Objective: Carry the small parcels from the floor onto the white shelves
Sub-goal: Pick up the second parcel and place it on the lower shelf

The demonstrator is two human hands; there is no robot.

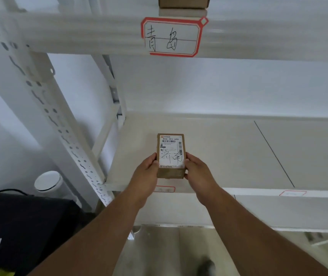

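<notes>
A small brown cardboard parcel (170,150) with a white shipping label and handwritten characters sits at the front left of the middle white shelf (228,152). My left hand (146,173) grips its left side and my right hand (198,173) grips its right side. Both hands reach over the shelf's front edge. I cannot tell whether the parcel's base touches the board. Another brown box (183,2) stands on the upper shelf (79,34), mostly cut off by the frame's top.
A red-bordered handwritten tag (172,37) hangs on the upper shelf's beam; smaller tags (292,193) mark the middle shelf's edge. The perforated white upright (63,132) stands left. A white round bin (48,182) and a black case (25,226) sit lower left. A lower shelf (278,212) lies beneath.
</notes>
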